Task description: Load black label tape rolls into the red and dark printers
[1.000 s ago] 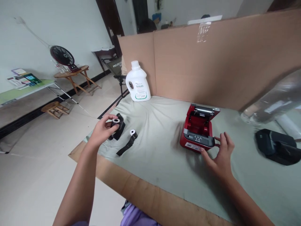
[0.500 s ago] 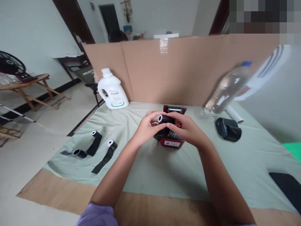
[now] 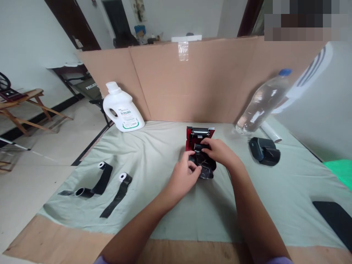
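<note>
A small red label printer (image 3: 188,145) sits on the cloth with its lid raised. My right hand (image 3: 222,152) has its fingers on a black ribbon roll (image 3: 200,147), which lies at the printer's open bay. Loose black film (image 3: 206,169) from the roll drapes over the printer's front, hiding its panel. Curled at the front left of the printer, my left hand (image 3: 183,174) pinches this film between thumb and fingers. Off to the left, two more rolls lie partly unwound: a black ribbon with two cores (image 3: 103,179) and a ribbon with a white core (image 3: 121,192).
A white detergent bottle (image 3: 123,110) and a clear bottle with a blue cap (image 3: 261,102) stand before a cardboard panel (image 3: 165,84). To the right are a black device (image 3: 264,151), a white tube (image 3: 271,132) and a flat black object (image 3: 332,220).
The left hand carried the ribbon roll from the left over to the printer. The right hand left the printer's side and took the roll, now lowered to the bay. Film now hangs over the front.
</note>
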`<state>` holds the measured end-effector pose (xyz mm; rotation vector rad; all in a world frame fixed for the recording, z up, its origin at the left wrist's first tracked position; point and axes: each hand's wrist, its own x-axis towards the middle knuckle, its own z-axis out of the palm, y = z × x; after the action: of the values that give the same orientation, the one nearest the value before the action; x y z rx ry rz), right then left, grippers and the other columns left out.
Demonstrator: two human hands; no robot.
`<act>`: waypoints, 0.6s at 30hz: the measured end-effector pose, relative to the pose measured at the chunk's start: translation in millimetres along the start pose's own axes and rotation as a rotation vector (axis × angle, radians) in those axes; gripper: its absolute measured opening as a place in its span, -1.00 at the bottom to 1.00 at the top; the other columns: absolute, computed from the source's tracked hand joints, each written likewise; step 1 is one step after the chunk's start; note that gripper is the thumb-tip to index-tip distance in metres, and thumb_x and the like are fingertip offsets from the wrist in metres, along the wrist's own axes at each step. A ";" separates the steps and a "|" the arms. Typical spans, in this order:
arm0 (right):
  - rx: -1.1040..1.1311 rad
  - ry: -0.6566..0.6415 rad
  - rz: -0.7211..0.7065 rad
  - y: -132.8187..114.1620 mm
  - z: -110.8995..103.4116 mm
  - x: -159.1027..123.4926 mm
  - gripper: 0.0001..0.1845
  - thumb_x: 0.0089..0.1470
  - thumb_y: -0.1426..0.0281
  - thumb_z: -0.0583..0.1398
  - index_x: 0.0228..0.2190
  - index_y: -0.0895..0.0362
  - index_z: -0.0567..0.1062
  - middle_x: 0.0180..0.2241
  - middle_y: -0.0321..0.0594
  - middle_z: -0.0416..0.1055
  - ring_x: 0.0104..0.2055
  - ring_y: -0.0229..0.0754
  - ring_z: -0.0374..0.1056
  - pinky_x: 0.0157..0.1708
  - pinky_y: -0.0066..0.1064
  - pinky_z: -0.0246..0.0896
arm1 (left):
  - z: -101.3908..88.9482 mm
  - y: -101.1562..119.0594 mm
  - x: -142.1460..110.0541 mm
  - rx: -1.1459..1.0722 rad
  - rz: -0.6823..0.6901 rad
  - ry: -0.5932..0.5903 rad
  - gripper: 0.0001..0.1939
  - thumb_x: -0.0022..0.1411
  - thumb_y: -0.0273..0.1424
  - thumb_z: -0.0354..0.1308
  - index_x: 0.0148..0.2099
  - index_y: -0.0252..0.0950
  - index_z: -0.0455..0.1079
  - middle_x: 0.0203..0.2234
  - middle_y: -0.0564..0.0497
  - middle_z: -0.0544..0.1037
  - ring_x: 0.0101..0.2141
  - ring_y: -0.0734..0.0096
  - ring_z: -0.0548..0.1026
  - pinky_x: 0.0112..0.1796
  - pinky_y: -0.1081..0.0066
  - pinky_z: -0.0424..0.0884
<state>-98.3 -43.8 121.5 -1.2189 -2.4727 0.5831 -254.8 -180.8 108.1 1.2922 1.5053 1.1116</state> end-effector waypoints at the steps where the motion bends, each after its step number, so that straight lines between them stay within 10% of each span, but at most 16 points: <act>1: -0.025 -0.020 0.022 -2.6 3.1 1.3 -0.74 0.13 0.49 0.19 -0.13 0.08 0.55 -0.17 -0.16 0.58 -0.16 -0.08 0.46 -0.23 -0.36 0.23 | -0.2 2.5 -1.3 0.017 -0.025 -0.029 -0.53 0.20 -0.35 0.23 0.14 -0.15 0.25 -0.46 0.10 0.57 -0.61 0.49 0.41 -0.49 0.43 0.32; 9: -0.212 -0.021 0.098 -19.1 18.5 8.1 -0.73 0.09 0.50 0.21 -0.17 0.08 0.62 -0.15 -0.04 0.57 -0.04 0.07 0.41 -0.18 -0.28 0.20 | -2.4 0.4 3.0 -0.044 -0.188 -0.220 -0.67 0.20 -0.36 0.19 0.02 -0.26 0.40 -0.40 0.03 0.65 -0.70 0.58 0.30 -0.67 0.51 0.26; 14: 0.089 -0.055 0.125 -14.2 -3.3 2.1 -0.78 0.14 0.26 0.22 -0.30 0.05 0.65 -0.29 -0.20 0.61 -0.27 -0.07 0.45 -0.30 -0.33 0.20 | -5.7 -1.6 6.0 -0.068 -0.197 -0.230 -0.63 0.17 -0.36 0.22 0.05 -0.26 0.41 -0.44 0.04 0.63 -0.64 0.54 0.34 -0.67 0.54 0.29; 18: 0.185 0.270 0.273 0.6 -13.9 1.6 -0.60 0.16 0.05 0.16 -0.39 0.10 0.59 -0.35 -0.17 0.58 -0.34 -0.10 0.40 -0.31 -0.31 0.20 | -14.7 -1.8 7.5 -0.031 -0.173 -0.294 -0.66 0.17 -0.32 0.22 0.01 -0.26 0.45 -0.43 0.02 0.64 -0.57 0.48 0.40 -0.63 0.54 0.32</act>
<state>-92.6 -39.1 133.4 -1.4633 -2.0011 0.6512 -270.2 -175.0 109.7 1.2197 1.3458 0.7932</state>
